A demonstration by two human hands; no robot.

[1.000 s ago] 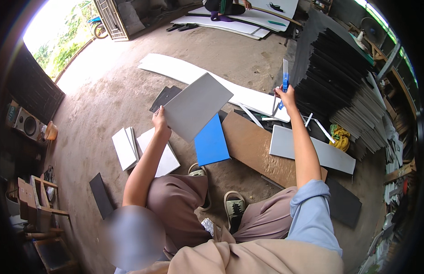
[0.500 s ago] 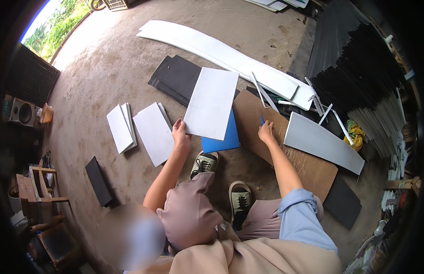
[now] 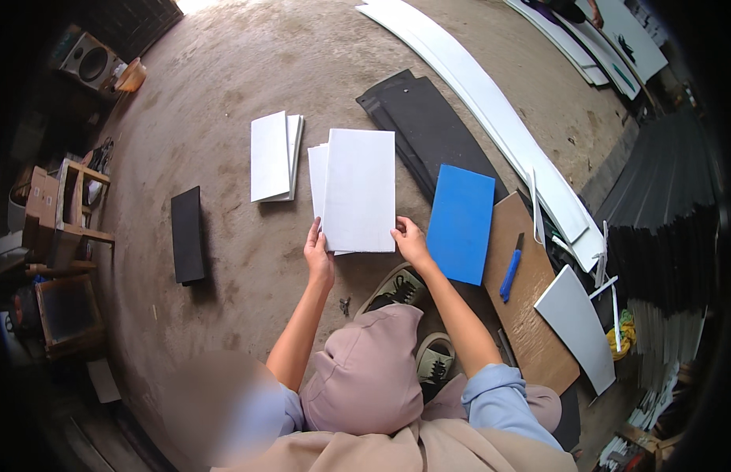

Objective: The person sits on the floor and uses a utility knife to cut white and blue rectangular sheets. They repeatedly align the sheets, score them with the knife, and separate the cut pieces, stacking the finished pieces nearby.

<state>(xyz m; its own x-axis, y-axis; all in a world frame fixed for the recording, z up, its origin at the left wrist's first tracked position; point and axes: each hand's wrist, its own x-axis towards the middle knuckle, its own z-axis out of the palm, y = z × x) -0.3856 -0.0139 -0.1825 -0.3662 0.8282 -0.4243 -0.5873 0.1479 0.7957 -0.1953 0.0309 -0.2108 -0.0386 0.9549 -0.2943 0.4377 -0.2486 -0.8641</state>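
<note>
A white rectangular panel point(image 3: 360, 189) lies on top of a small stack of white panels on the concrete floor. My left hand point(image 3: 317, 253) grips its near left corner and my right hand point(image 3: 410, 241) holds its near right corner. Right of it lies a blue panel point(image 3: 461, 223), partly over a brown board point(image 3: 527, 303). A blue utility knife point(image 3: 511, 271) rests on that board, apart from both hands.
A second white stack point(image 3: 272, 155) lies to the left, with a black panel point(image 3: 188, 234) beyond it. Black sheets point(image 3: 428, 126) and long white strips point(image 3: 491, 110) lie ahead. A grey panel point(image 3: 578, 326) and stacked dark sheets point(image 3: 664, 228) are at the right. Wooden crates point(image 3: 62, 228) stand left.
My right hand has left the blue knife on the brown board and joined the left on the white panel. The panel has come down from the air onto the white stack.
</note>
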